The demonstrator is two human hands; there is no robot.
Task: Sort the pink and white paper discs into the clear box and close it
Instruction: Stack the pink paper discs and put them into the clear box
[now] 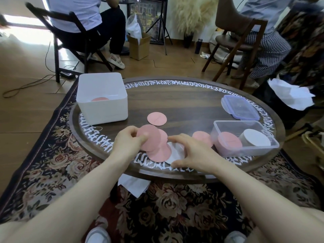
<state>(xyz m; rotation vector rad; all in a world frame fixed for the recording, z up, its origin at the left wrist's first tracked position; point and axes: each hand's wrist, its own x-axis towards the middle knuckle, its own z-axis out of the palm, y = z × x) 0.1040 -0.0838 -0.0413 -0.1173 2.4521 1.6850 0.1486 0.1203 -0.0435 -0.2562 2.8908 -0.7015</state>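
While left fingers (140, 137) pinch pink discs (149, 137), right hand (189, 151) spreads open near the table edge (175, 178).

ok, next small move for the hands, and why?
Probably carry the pink discs pinched in the left hand over to the pink stack in the clear box. The box is open, its lid lies aside, and more discs remain under the right hand.

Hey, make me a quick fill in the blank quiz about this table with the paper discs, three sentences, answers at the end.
1. The left hand pinches a ____ disc.
2. Inside the clear box, a pink stack sits beside a ____ stack.
3. The lid lies on the table, so the clear box is ____.

Answers: pink; white; open
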